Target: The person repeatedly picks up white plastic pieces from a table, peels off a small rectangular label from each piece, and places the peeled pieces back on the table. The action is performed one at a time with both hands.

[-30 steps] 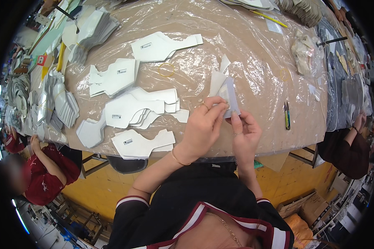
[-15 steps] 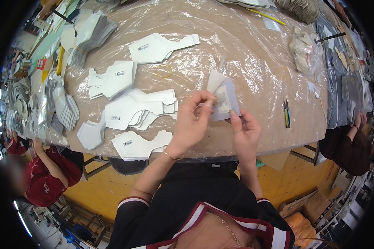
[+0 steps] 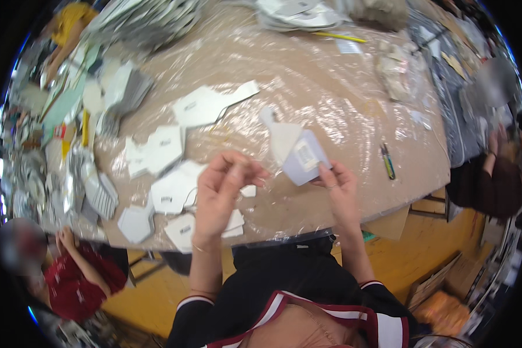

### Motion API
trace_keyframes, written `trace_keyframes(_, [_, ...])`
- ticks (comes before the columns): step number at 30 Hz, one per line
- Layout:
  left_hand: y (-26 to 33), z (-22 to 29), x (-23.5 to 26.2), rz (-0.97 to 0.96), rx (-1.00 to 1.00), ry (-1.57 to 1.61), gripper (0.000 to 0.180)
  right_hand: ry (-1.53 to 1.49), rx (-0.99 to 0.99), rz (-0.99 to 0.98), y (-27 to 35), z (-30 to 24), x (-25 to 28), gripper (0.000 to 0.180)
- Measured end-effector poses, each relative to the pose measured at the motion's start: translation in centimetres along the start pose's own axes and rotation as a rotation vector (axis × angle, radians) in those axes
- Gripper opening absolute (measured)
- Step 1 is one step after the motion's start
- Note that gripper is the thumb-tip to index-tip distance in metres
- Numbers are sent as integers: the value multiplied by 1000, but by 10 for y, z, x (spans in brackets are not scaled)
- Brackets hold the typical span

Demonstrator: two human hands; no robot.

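My right hand (image 3: 339,184) pinches the near right edge of a pale grey-lilac cut piece (image 3: 296,169), thumb on top. A light sticker-like label (image 3: 305,155) lies on the piece. At its far left, a cream flap (image 3: 283,139) with a narrow tab extends from it. My left hand (image 3: 221,188) is raised left of the piece, apart from it, fingers curled and pinched together. Whatever those fingertips may hold is too small and blurred to make out. Under and beside this hand lie white cut pieces (image 3: 177,188) in small stacks, with dark printed marks.
Further white stacks (image 3: 206,106) lie on the plastic-covered table (image 3: 330,69). Thread snips (image 3: 387,161) rest at right, near a crumpled plastic bag (image 3: 394,72). Piled pieces (image 3: 145,20) line the back and left. Two people sit at the table's sides, and a yellow sleeve shows far left.
My left hand has let go of the piece and moved left, away from it. The piece now lies flatter, its label in full view. The camera view has shifted.
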State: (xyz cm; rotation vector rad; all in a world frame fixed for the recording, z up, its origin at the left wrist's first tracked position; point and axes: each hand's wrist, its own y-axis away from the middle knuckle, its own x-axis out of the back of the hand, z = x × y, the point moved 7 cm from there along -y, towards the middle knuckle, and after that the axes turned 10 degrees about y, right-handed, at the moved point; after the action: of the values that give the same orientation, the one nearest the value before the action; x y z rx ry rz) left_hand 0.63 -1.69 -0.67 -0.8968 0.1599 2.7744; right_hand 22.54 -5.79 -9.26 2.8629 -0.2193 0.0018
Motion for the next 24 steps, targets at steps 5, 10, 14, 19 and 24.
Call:
trace_keyframes(5, [10, -96, -147, -463, -94, -430, 9, -155, 76, 65, -9, 36, -9, 26])
trace_keyframes(10, [55, -233, -257, -1081, -277, -691, 12, -406, -117, -60, -8, 76, -14, 23])
trace_keyframes(14, [93, -294, -279, -1151, -572, -1090, 28, -539, -88, -62, -1, 79, -1, 22])
trace_keyframes(19, [91, -267, -270, -1195, -773, -1131, 20, -472, -110, 47, 1, 79, 14, 19])
trace_keyframes(24, [47, -138, -165, -565, -857, -908, 44, -682, 132, -73, 28, 32, 37, 25])
